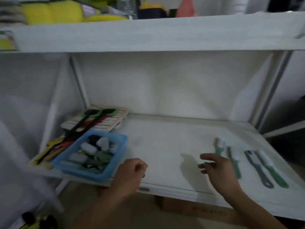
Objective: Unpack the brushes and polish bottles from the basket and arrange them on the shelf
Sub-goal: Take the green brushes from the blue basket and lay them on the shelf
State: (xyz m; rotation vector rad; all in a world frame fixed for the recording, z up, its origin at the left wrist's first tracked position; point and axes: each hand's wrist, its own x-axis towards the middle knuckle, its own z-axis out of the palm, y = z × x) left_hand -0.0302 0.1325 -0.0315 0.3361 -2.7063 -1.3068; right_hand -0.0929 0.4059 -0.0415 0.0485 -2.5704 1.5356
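A blue basket (105, 176) sits at the front left of the white shelf (165, 146), holding several brushes and white-capped bottles (89, 148). Several brushes lie side by side at the shelf's right: two green ones (218, 147) (232, 156), a grey one (257, 169) and a green one with white bristles (272, 171). My left hand (130, 172) is loosely curled just right of the basket, holding nothing. My right hand (217, 169) hovers with fingers spread over the shelf, partly covering the two green brushes' handles.
A stack of striped packs with black, green and red tools (97, 119) lies behind the basket. The upper shelf (148, 35) carries yellow sponges (52, 12) and other items. A cardboard box (198, 210) sits below the shelf. The picture is blurred.
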